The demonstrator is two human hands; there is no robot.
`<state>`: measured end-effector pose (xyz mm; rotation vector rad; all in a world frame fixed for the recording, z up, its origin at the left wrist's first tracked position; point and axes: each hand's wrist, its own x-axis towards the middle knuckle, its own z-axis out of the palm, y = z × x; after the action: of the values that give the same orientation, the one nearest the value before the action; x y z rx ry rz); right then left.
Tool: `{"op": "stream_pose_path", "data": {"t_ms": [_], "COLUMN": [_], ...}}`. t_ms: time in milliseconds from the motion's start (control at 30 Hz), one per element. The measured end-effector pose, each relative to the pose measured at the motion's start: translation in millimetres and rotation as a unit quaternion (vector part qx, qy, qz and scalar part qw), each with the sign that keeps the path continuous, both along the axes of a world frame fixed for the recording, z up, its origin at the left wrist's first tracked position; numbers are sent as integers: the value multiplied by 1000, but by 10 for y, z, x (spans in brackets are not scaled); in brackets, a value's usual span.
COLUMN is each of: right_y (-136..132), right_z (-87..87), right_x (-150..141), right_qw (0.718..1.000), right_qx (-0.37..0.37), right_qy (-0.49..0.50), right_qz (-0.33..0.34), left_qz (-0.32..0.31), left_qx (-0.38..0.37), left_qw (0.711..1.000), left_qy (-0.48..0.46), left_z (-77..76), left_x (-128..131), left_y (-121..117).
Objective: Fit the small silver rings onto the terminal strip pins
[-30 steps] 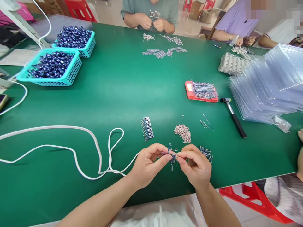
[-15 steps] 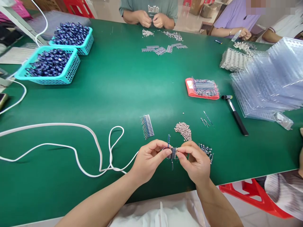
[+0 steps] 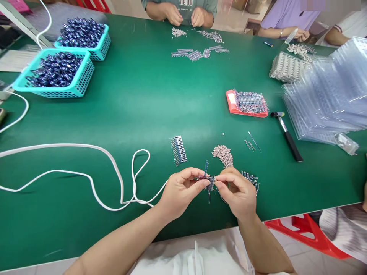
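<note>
- Nearest the table edge, the left hand and the right hand meet fingertip to fingertip above the green tabletop. Both sets of fingers are pinched shut on a small bundle of blue components.
- The bundle sits between the two hands, at 3 o'clock from the left fingers and 9 o'clock from the right. Its thin leads run roughly 12 to 6 o'clock, and neither hand is clearly nearer.
- What the right fingertips press against the bundle is too small to make out.
- At 12 o'clock from the hands lies a pile of small pale pieces, and at 11 o'clock a finished row of components.
- A loose cluster of blue parts is half hidden behind the right hand.
- Farther off at 1 o'clock rest a hammer and a red tray.
</note>
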<state>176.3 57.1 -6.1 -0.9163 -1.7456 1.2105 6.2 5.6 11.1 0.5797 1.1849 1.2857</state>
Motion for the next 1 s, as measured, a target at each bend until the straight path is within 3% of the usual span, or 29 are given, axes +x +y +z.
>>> {"op": "stream_pose_path", "data": {"t_ms": [467, 733, 833, 1000], "right_y": [13, 39, 53, 67], "right_z": [30, 18, 14, 37], "right_x": [1, 6, 14, 33], "right_qw": [1000, 999, 998, 990], "right_qx": [-2, -7, -31, -113], "right_qy": [-19, -47, -52, -51], "right_qz": [7, 22, 36, 60], "left_qz": [-21, -33, -50, -82], "left_qx": [44, 5, 5, 21], "left_qw": [995, 999, 999, 994], "left_qy": [89, 6, 0, 67], "left_z": [-45, -27, -32, -75], "left_x": [-23, -39, -53, -71], "left_y": [-44, 15, 22, 2]}}
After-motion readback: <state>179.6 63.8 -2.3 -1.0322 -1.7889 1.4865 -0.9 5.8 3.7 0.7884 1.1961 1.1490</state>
